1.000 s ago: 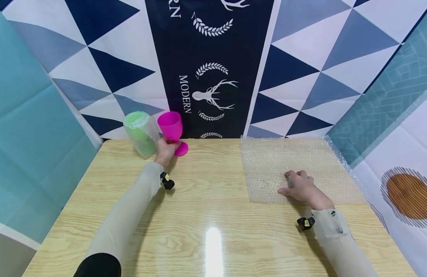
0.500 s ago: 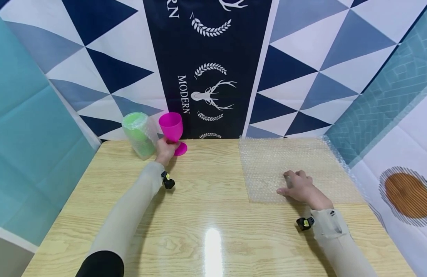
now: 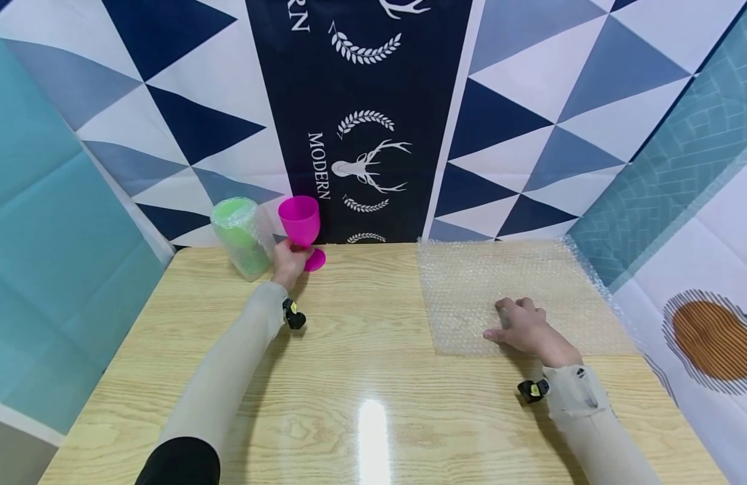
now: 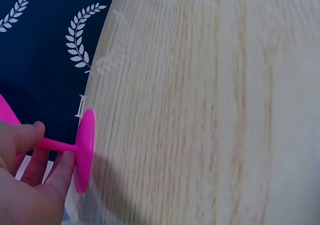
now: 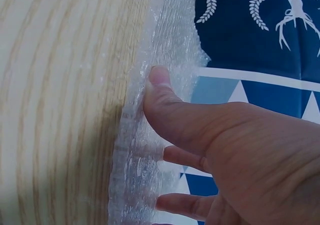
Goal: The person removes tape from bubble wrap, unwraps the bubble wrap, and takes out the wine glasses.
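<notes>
The left hand (image 3: 288, 263) grips a pink goblet (image 3: 301, 226) by its stem near the back edge of the tabletop (image 3: 361, 310), beside a wrapped green cup (image 3: 242, 236). The right hand (image 3: 529, 328), fingers loosely spread and holding nothing, rests on bubble wrap (image 3: 461, 289).

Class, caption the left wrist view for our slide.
Left hand grips a pink goblet by the stem at a table.

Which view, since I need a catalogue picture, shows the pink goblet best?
The head view: it takes in the bowl and foot of the pink goblet together, though the left hand hides much of the stem. The left wrist view shows stem and foot closer, but little of the bowl. The right wrist view shows none of it.
</notes>
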Demonstrator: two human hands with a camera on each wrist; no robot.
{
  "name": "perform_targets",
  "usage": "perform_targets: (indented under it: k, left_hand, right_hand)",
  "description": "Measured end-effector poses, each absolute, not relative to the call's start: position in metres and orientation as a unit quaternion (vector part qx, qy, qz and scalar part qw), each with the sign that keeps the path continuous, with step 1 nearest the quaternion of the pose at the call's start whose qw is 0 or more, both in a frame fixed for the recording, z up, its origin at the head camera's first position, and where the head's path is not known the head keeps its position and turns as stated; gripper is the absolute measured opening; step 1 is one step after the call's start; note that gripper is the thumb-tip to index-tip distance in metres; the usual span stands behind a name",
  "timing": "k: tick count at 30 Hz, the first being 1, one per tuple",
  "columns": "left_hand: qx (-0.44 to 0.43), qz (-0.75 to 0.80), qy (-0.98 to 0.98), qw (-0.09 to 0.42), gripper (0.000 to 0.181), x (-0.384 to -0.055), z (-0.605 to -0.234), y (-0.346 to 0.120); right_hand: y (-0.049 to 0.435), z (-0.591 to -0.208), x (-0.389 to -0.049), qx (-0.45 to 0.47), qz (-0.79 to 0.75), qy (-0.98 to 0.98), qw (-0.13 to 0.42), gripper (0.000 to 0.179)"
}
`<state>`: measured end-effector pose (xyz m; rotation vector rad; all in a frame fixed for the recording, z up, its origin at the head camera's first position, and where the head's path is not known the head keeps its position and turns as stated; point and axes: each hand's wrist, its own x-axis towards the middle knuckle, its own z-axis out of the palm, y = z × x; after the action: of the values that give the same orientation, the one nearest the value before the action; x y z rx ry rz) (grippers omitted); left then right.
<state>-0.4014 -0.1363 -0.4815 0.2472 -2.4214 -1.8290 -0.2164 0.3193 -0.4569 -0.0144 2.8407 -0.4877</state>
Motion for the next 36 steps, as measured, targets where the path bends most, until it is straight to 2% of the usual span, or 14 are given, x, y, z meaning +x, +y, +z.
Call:
perform_targets:
  k: [36]
  left_hand:
    - [0.081, -0.555, -0.824, 0.073, 0.032, -0.4044, -0.4846, -0.1383]
  right_hand:
    - [0.3207, -0.4589, -0.2166, -0.005, -0.173, 0.976, 0.129, 0.08]
